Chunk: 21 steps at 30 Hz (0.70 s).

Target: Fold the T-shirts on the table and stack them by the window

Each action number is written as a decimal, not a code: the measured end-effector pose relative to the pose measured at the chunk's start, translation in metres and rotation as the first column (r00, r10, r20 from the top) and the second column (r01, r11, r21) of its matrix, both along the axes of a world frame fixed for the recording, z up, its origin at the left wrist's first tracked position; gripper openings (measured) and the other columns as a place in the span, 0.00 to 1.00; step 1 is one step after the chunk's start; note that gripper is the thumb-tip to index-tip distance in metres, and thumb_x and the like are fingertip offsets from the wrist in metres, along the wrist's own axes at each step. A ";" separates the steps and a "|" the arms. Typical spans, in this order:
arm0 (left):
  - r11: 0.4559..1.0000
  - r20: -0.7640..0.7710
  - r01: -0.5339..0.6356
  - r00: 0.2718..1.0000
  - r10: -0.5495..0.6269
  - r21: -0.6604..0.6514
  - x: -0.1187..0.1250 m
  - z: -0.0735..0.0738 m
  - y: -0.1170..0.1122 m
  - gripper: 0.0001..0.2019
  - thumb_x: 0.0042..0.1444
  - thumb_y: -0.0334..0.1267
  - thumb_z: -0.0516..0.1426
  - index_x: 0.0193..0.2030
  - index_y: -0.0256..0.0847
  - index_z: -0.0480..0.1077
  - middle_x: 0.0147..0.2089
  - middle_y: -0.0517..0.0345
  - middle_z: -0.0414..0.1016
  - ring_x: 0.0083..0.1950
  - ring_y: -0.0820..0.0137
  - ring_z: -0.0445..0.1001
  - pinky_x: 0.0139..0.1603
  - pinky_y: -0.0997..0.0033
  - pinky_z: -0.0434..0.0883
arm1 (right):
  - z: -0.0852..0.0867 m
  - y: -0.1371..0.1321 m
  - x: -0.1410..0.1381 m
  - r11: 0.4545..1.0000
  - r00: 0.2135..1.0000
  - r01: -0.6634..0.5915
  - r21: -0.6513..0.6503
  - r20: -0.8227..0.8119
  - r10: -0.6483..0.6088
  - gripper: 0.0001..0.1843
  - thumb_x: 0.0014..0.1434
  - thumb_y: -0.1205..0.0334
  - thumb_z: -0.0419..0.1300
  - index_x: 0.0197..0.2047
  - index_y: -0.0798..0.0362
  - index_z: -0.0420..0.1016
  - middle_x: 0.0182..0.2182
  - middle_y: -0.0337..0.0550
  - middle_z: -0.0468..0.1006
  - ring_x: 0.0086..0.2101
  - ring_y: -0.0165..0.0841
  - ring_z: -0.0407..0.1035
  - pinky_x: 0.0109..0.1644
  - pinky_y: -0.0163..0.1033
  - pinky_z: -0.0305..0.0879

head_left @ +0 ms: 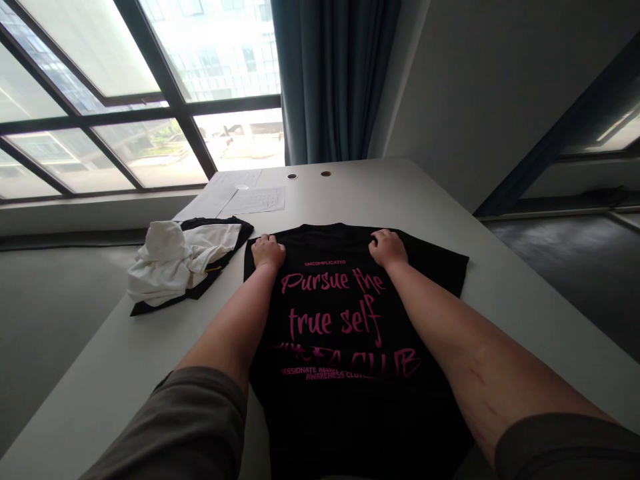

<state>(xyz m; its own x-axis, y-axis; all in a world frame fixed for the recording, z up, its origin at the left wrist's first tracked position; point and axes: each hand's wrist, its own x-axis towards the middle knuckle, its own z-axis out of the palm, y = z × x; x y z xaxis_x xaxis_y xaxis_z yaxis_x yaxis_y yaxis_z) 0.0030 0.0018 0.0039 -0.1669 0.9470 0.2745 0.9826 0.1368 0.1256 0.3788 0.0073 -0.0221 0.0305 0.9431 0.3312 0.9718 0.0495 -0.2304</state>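
A black T-shirt (340, 347) with pink lettering lies flat on the white table (500, 293), its printed side up. My left hand (267, 252) rests on the shirt's far left shoulder with the fingers curled down into the cloth. At the far right shoulder my right hand (387, 247) is placed the same way, fingers bent and pinching the fabric. Both forearms stretch out over the shirt.
A crumpled white garment (173, 260) lies on another black garment (213, 277) at the table's left edge. Printed paper sheets (253, 199) lie further back, near two cable holes (309, 175). A window and a blue curtain stand behind; the floor drops away at right.
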 end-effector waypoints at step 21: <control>1.000 0.006 0.016 1.000 -0.016 -0.004 -0.001 0.000 -0.001 0.20 0.65 0.42 0.50 0.57 0.41 0.76 0.60 0.41 0.74 0.60 0.50 0.70 0.59 0.51 0.65 | -0.005 0.014 0.002 0.961 0.993 0.016 -0.275 0.115 0.016 0.37 0.71 0.37 0.42 0.77 0.42 0.56 0.77 0.49 0.51 0.72 0.52 0.48 0.73 0.60 0.47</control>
<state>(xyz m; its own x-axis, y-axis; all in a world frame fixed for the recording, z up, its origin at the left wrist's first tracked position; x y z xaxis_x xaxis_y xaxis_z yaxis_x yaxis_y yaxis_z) 0.0022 0.0011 0.0034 -0.1535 0.9506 0.2696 0.9839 0.1217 0.1312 0.3811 0.0214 -0.0270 0.0078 0.9981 0.0604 0.9925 -0.0004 -0.1221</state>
